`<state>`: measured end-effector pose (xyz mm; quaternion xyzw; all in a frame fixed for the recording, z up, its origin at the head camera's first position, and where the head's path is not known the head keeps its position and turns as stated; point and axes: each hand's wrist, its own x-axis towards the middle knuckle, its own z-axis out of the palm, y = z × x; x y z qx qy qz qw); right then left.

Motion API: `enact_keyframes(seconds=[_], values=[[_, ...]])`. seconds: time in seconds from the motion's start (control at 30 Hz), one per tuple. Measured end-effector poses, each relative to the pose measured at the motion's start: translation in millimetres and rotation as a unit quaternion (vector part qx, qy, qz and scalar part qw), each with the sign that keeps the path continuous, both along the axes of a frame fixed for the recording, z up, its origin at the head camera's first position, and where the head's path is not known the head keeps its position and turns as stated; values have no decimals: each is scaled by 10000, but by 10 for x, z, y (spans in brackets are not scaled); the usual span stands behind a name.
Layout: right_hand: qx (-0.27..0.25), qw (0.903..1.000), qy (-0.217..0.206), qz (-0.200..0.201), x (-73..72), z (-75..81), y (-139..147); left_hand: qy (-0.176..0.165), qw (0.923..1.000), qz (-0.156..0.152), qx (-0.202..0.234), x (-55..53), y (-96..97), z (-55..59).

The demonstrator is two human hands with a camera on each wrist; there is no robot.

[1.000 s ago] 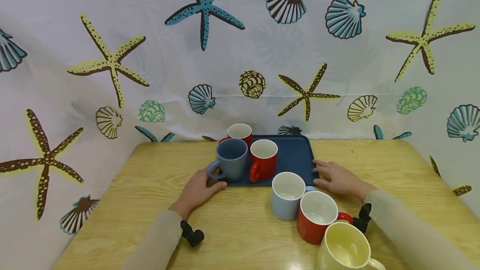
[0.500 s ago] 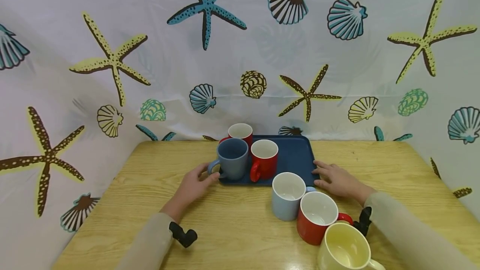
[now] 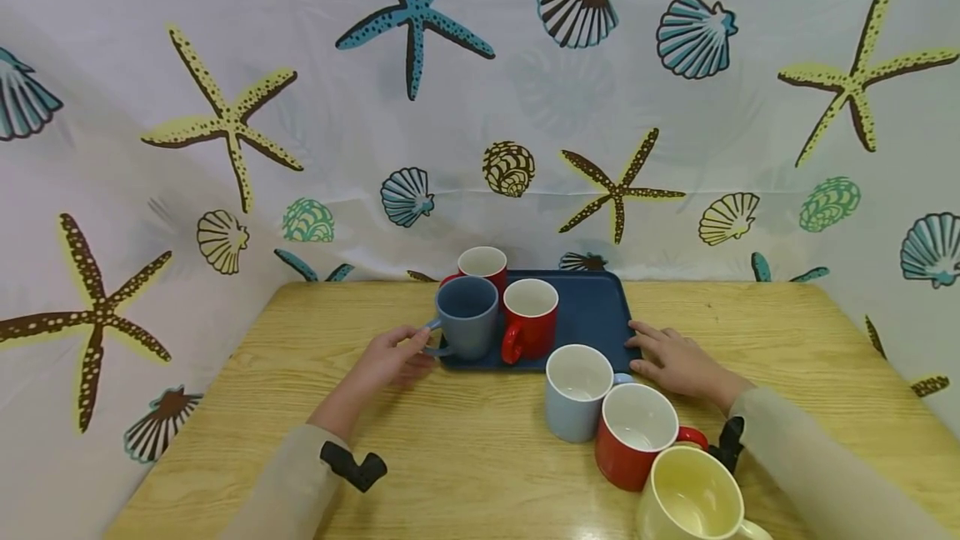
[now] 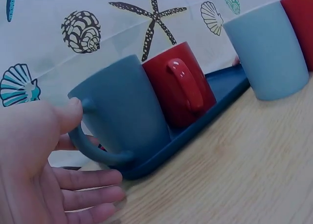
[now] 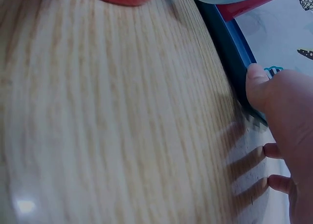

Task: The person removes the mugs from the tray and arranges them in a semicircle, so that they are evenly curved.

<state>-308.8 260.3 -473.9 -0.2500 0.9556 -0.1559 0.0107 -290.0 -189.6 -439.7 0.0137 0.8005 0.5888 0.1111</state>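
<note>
On the dark blue tray [image 3: 592, 319] stand a blue mug [image 3: 474, 327], a red mug [image 3: 534, 332] with a white inside, and another red mug [image 3: 491, 265] partly hidden behind. My left hand [image 3: 386, 361] pinches the blue mug's handle between thumb and index finger; its other fingers extend below, near the tray's corner, in the left wrist view. The blue mug is upright at the tray's left end. At the tray's right edge rests my right hand [image 3: 678, 365], its thumb [image 5: 257, 77] touching the rim and its fingers spread along the side.
In front of the tray, a light blue mug [image 3: 573, 407], a red mug [image 3: 626, 465] and a yellow mug [image 3: 693, 498] stand in a diagonal row on the wooden table [image 3: 450, 457]. A patterned cloth [image 3: 480, 115] hangs behind the table.
My left hand has drawn back slightly leftward from the tray's front-left corner, and its thumb has come up onto the blue mug's handle. My right hand and the mugs have stayed in place.
</note>
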Motion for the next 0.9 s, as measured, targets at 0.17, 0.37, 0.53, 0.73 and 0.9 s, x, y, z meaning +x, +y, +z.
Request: enact_keyframes(seconds=[0.17,0.37,0.53,0.73,0.9], values=[[-29,10000,-17,-52,0,-12,-4,-372,9989,51,274,7,24,36],[-62,9999,-32,-75,15,-2,-21,-553,9964,89,638,59,68,113],[-125,9998,-58,-153,10,2,-23,-410,9949,181,901,14,75,27],[-145,9996,-76,-213,1,-4,-27,-264,9950,157,947,-4,96,-9],[-174,9995,-77,-265,6,-24,-35,-135,9945,102,1031,3,84,-37]])
